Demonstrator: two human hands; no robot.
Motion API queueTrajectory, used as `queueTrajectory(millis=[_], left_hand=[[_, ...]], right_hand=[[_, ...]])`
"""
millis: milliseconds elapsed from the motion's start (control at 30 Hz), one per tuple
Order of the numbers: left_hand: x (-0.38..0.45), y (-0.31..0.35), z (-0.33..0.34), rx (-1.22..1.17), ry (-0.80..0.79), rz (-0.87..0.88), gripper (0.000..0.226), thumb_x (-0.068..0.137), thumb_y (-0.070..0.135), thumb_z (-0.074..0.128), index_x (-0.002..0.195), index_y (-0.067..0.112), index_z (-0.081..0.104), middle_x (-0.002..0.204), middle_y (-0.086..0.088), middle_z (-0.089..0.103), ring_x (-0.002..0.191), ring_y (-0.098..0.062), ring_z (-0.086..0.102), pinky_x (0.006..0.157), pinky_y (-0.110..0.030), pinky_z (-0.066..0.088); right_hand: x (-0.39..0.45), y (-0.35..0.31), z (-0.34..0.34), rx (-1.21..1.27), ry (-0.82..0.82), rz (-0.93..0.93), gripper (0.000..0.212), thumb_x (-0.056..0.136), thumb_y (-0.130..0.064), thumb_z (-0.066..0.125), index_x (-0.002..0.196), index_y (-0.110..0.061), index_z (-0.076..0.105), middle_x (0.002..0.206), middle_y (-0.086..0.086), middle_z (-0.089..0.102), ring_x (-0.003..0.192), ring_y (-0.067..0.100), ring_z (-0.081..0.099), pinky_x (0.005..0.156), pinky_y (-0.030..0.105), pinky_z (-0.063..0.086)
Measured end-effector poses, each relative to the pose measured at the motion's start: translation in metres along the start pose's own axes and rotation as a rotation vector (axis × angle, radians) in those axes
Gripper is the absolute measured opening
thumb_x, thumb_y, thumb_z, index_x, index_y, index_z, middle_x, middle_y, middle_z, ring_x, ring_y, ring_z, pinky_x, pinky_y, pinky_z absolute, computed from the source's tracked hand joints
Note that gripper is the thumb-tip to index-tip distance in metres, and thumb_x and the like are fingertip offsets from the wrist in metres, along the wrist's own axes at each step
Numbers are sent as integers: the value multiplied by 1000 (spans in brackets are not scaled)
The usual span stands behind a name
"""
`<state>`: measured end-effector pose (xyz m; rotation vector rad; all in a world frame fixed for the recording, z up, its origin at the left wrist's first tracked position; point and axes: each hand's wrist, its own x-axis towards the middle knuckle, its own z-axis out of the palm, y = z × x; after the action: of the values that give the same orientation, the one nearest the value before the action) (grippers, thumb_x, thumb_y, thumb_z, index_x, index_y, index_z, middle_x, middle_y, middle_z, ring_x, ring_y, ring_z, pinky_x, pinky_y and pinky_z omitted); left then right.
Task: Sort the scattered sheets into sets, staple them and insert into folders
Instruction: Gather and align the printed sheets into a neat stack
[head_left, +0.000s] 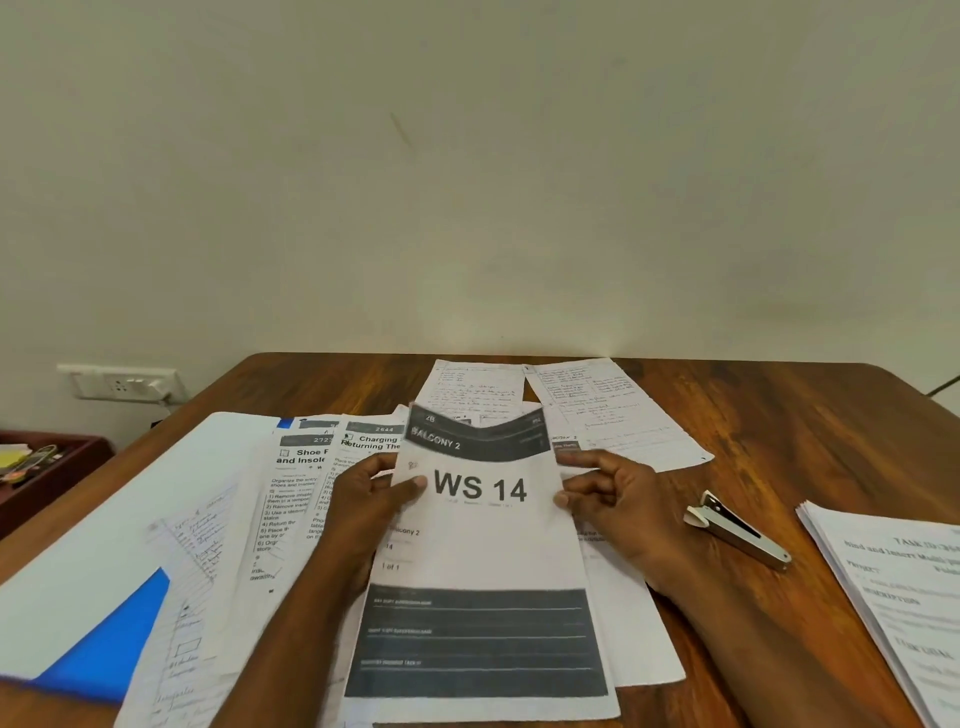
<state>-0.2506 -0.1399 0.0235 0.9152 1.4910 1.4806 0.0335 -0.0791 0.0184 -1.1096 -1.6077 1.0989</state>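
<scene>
At the far left, beside the table, a dark red tray (49, 467) is standing low and is holding small coloured things that I cannot make out. On the wall above it a white socket plate (122, 382) is sitting.

On the wooden table (810, 431), at the left, a blue folder (111, 639) is lying under a large white sheet, and a handwritten page (192, 561) is lying partly across it. Next to these, two printed sheets are overlapping: one headed "Shoe" (293, 499) and one headed "Charging" (371, 441).

In the middle, the person is holding up the "WS 14" sheet (480, 540) with both hands, a little above the other papers. The left hand (363, 499) is gripping its left edge, the thumb lying on the front and the fingers curling behind. The right hand (610, 493) is pinching the right edge in the same way. The top of the sheet is bending backwards.

Behind it, near the wall, two handwritten pages (597, 405) are lying side by side.

To the right of the right hand, a metal stapler (737, 530) is lying on the bare wood, apart from the papers. At the far right edge, a stack of printed sheets (893, 597) is resting on the table.
</scene>
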Motion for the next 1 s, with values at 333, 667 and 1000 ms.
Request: queueTrajectory(millis=[333, 667, 1000], left_hand=[[18, -5, -53, 291, 192, 50, 26, 94, 13, 75, 117, 24, 68, 110, 6, 76, 90, -22, 75, 62, -36, 62], [28, -11, -69, 287, 220, -17, 26, 93, 11, 76, 115, 24, 70, 117, 3, 75, 92, -26, 75, 57, -30, 57], [29, -16, -71, 246, 214, 0, 27, 92, 9, 77, 113, 25, 71, 117, 3, 76, 97, -27, 75, 70, -36, 60]], right_hand=[[3, 16, 6, -613, 306, -87, 81, 66, -56, 93, 133, -20, 65, 125, 1, 65, 113, 20, 60, 90, 28, 47], [7, 19, 5, -565, 270, -22, 90, 62, -60, 93, 137, -26, 59, 117, -3, 65, 104, 12, 59, 82, 29, 44], [6, 18, 4, -547, 281, -25, 87, 62, -58, 94, 135, -25, 61, 115, -4, 61, 101, 12, 57, 80, 28, 41]])
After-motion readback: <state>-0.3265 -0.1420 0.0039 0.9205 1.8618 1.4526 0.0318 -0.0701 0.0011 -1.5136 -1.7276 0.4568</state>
